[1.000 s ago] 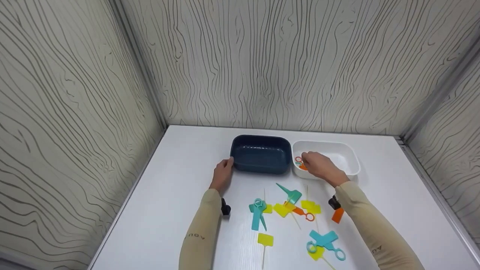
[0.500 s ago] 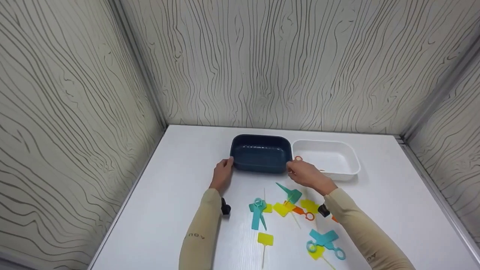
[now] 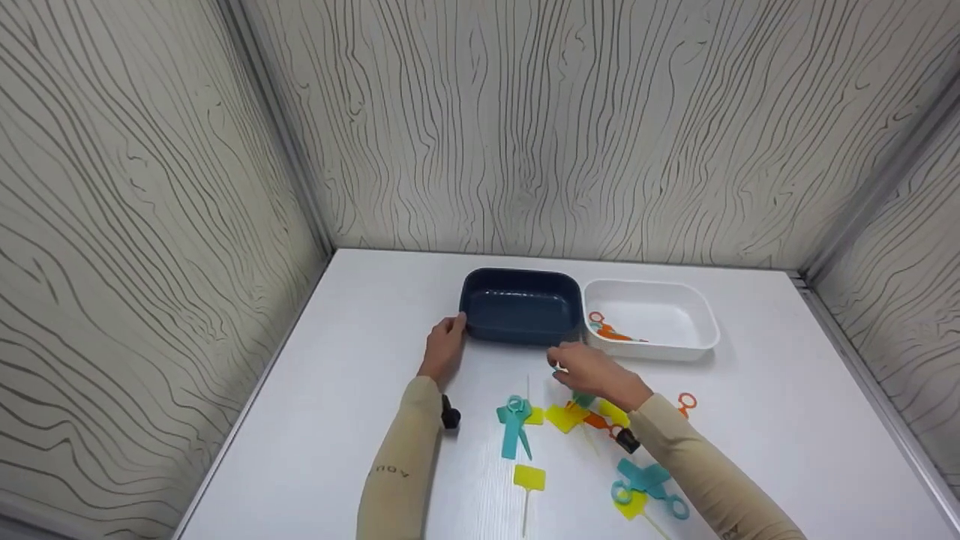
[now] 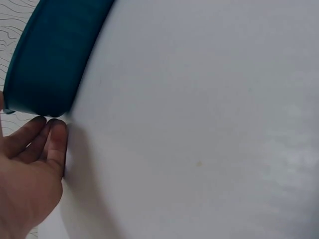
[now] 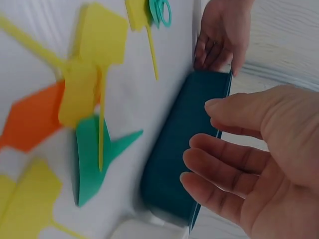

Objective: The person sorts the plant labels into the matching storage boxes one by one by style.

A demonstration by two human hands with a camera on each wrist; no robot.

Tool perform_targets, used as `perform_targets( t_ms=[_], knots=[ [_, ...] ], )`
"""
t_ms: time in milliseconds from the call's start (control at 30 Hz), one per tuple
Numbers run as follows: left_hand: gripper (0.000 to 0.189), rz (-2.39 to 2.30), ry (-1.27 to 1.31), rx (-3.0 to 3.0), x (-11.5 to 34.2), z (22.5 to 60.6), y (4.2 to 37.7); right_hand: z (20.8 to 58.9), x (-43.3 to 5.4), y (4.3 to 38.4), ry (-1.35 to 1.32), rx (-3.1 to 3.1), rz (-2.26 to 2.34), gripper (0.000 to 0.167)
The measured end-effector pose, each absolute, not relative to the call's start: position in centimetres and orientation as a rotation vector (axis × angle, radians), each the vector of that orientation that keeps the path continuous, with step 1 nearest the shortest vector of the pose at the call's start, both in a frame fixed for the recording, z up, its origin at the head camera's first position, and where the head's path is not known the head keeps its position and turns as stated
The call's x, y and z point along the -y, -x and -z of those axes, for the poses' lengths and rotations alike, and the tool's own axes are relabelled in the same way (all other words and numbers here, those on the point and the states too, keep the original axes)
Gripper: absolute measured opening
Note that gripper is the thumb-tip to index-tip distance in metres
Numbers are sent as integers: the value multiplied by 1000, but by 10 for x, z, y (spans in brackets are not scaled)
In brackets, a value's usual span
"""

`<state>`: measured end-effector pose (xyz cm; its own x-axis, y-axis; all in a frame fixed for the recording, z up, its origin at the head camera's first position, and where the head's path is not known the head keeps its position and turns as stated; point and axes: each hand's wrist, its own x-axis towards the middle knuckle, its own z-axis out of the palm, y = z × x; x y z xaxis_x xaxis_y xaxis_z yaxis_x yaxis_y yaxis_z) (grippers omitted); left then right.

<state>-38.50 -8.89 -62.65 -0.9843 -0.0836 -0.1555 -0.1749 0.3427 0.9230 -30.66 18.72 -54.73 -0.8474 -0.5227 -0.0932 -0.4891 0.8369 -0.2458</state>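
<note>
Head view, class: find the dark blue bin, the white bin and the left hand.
Dark blue bin point(image 3: 525, 311), head view: inner bottom.
White bin point(image 3: 666, 319), head view: inner bottom.
Left hand point(image 3: 444, 348), head view: its back.

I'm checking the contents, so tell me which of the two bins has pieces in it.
The white bin: orange pieces lie in its near left corner, in the head view. None show in the dark blue bin beside it.

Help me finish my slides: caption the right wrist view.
A right hand holding nothing, a left hand at the far end of a dark tray, and yellow, green and orange tags alongside.
</note>
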Motion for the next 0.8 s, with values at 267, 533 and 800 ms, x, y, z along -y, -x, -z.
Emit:
perform_targets(
  t_ms=[267,533,800],
  knots=[
    [63,-1742,226,-2507,89,626,385,551,-166,295,855,-2796,373,20],
    [60,-1762,227,-2493,90,627,385,551,-152,281,1053,-2764,285,22],
    [59,-1766,205,-2496,91,629,387,554,-132,258,1139,-2697,189,26]
  ],
)
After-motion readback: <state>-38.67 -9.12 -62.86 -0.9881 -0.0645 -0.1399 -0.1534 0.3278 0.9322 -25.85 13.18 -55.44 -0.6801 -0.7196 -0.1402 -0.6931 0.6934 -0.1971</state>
